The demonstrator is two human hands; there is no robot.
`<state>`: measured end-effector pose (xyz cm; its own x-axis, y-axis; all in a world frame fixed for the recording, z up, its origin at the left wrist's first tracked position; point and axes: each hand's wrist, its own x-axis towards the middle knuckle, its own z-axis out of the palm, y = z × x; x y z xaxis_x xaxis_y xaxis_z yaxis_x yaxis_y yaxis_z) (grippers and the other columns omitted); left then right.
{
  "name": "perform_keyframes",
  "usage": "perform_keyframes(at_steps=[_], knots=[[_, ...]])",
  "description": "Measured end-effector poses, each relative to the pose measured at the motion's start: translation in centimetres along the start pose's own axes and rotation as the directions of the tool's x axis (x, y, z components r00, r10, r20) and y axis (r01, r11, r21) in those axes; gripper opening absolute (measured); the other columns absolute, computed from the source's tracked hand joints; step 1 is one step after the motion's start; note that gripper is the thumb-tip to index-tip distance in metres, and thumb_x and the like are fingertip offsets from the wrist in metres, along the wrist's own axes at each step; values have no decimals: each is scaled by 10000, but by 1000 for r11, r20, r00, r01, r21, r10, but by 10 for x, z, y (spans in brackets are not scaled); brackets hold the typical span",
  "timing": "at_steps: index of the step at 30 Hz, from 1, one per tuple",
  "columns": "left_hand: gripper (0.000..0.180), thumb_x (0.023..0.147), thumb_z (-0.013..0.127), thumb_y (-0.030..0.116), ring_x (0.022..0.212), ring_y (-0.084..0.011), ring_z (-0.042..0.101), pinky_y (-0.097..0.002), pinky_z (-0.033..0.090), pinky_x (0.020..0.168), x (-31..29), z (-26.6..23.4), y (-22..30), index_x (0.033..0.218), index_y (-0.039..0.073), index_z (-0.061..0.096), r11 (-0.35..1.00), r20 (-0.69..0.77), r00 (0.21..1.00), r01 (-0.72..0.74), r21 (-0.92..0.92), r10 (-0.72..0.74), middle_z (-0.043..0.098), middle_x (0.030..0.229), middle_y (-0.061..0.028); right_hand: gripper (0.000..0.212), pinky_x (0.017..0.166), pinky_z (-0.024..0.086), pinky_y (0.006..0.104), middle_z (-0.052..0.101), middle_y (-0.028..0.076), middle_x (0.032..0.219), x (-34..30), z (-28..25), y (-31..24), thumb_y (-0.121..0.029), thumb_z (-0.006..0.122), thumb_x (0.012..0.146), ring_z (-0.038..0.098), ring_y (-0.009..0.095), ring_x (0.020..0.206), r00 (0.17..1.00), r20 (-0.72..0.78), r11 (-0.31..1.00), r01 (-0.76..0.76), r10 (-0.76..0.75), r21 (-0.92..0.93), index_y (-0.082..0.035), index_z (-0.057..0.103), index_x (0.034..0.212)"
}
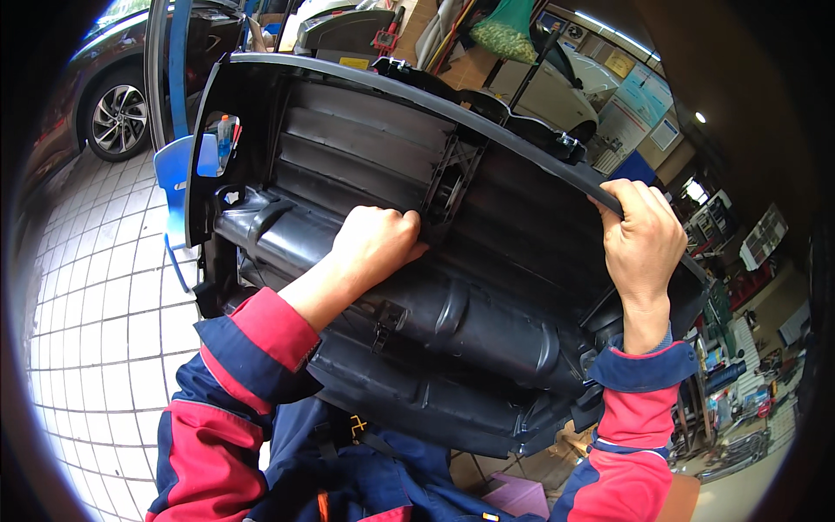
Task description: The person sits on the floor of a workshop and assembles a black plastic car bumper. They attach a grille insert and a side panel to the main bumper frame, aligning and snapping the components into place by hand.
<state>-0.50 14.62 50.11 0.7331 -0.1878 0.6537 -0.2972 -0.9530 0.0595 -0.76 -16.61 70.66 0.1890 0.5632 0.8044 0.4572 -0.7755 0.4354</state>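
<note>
A large black plastic car part [348, 248] stands tilted in front of me, with rows of wide slats and a rounded ledge across its middle. My right hand [642, 233] is wrapped round its top rim at the right, fingers over the edge. My left hand [378, 244] is closed over the middle of the part, beside an upright strut [452, 178] between two slatted panels. Whatever its fingers hold, if anything, is hidden behind the fist. A small black clip-like bracket [387, 324] sits on the ledge below my left wrist.
Behind the part at the left are a blue chair [174, 187], a blue post [180, 70] and a dark car [96, 87]. A white car [548, 91] stands at the back. Tools and bottles crowd a bench [739, 383] at the right. White tiles [96, 348] cover the floor.
</note>
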Motion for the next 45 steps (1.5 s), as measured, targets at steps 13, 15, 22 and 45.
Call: perform_keyframes(at_steps=[13, 15, 22, 45], knots=[[450, 1078, 822, 467, 737, -363, 837, -449, 653, 689, -1, 9, 6, 910, 54, 756, 997, -4, 999, 33, 63, -33, 777, 720, -156, 202, 704, 557, 415, 705, 46, 841, 7, 4, -6, -157, 964, 865, 713, 278, 813, 1000, -28, 1000, 9, -9, -7, -134, 796, 975], [426, 1062, 838, 453, 741, -368, 832, -451, 645, 678, 0, 6, 6, 938, 54, 752, 998, -1, 999, 32, 46, -32, 776, 729, -144, 202, 708, 560, 416, 704, 46, 842, 6, 4, -7, -158, 964, 865, 714, 280, 815, 999, -32, 1000, 14, -14, -12, -137, 796, 976], [432, 897, 934, 305, 935, -394, 808, -499, 627, 761, 2, -25, 14, 1136, 53, 676, 974, -124, 991, 16, -228, -45, 786, 1007, -144, 192, 727, 570, 419, 719, 40, 863, -1, -1, -3, -144, 954, 866, 722, 290, 832, 999, -36, 1000, -4, 3, -10, -143, 798, 978], [835, 893, 914, 350, 880, -420, 820, -513, 662, 821, 59, -37, 22, 1628, 84, 620, 974, -256, 958, 73, -214, -128, 799, 906, -188, 147, 713, 571, 420, 739, 39, 857, 2, -2, 2, -150, 928, 885, 728, 284, 825, 999, -45, 1000, -2, 1, -13, -139, 814, 977]])
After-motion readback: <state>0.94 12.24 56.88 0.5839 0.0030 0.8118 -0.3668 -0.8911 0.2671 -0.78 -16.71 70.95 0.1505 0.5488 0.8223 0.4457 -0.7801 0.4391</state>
